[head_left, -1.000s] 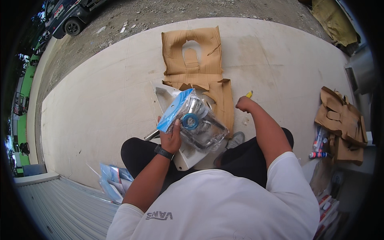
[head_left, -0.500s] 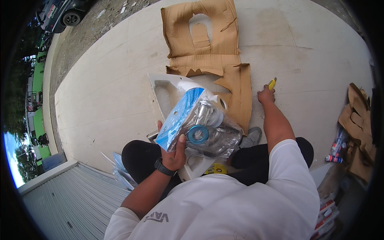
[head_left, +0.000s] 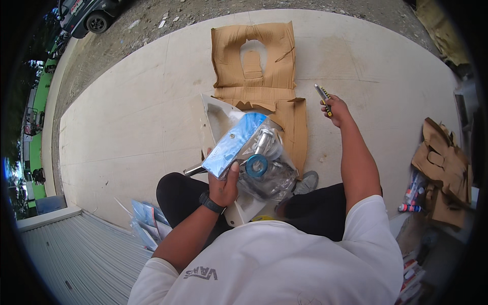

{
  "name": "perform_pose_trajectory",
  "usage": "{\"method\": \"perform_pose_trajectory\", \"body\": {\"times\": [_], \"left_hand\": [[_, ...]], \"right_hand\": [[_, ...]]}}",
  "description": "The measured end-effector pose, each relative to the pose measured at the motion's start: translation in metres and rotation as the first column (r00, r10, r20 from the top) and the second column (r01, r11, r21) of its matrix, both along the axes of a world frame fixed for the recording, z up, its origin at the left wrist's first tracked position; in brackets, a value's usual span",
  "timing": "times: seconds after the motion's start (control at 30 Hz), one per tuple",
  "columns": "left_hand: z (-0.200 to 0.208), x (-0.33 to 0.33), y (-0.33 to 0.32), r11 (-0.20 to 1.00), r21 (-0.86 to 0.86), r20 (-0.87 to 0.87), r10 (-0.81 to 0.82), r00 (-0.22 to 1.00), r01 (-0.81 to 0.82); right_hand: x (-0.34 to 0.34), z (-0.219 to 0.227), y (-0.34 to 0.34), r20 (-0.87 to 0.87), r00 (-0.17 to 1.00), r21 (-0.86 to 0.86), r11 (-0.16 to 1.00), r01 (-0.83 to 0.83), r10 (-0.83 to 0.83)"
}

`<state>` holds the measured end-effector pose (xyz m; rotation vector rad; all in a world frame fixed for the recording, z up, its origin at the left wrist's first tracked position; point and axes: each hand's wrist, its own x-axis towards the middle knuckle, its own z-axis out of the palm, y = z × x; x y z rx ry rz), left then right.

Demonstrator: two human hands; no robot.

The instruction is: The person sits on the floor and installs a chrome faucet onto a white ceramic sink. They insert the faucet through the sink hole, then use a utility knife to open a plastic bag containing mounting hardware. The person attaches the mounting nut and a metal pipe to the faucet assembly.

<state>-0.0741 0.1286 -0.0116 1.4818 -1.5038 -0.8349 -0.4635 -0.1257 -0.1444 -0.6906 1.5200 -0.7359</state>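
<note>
My left hand [head_left: 223, 188] grips a clear plastic bag [head_left: 277, 175] by its blue header, with the thumb on top. Inside the bag show chrome fittings, a blue ring and dark parts. Out to the right, clear of the bag, my right hand [head_left: 338, 109] holds a yellow and black utility knife [head_left: 324, 96], its silvery end pointing up and away to the left. Beneath the bag lies a white ceramic piece, seemingly a wash basin [head_left: 209, 114], mostly covered. A chrome tube [head_left: 193, 169] juts out left of my left hand.
Torn brown cardboard [head_left: 254, 91] with a cut-out lies on the pale concrete floor ahead. Blue plastic packages [head_left: 147, 218] are beside my left knee. More cardboard [head_left: 439, 157] and a small can [head_left: 409, 208] lie at the right. A vehicle [head_left: 94, 18] stands far left.
The utility knife has been raised and turned in my right hand, its tip now toward the upper left. My left hand still holds the bag, and the view has shifted slightly.
</note>
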Motion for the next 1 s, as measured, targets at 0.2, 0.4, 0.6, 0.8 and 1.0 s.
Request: {"method": "perform_pose_trajectory", "body": {"times": [0.2,0.4,0.6,0.8,1.0], "left_hand": [[0.001,0.001,0.0,0.996,-0.084,0.036,0.019,0.999,-0.015],[-0.002,0.006,0.002,0.995,-0.1,0.055,0.021,0.998,-0.015],[-0.006,0.005,0.007,0.978,-0.194,0.051,0.082,0.995,-0.07],[-0.008,0.004,0.009,0.974,-0.205,0.015,0.097,0.995,-0.092],[-0.005,0.01,0.009,0.984,-0.165,-0.037,0.054,0.998,-0.059]], "right_hand": [[0.027,0.164,0.051,0.344,0.916,-0.255,0.959,-0.121,0.207],[0.073,0.202,0.141,0.375,0.872,-0.339,0.922,-0.185,0.313],[0.1,0.17,0.201,0.493,0.827,-0.3,0.945,-0.129,0.27],[0.114,0.146,0.213,0.612,0.767,-0.295,0.955,-0.003,0.191],[0.129,0.169,0.219,0.641,0.744,-0.281,0.96,0.0,0.188]]}}
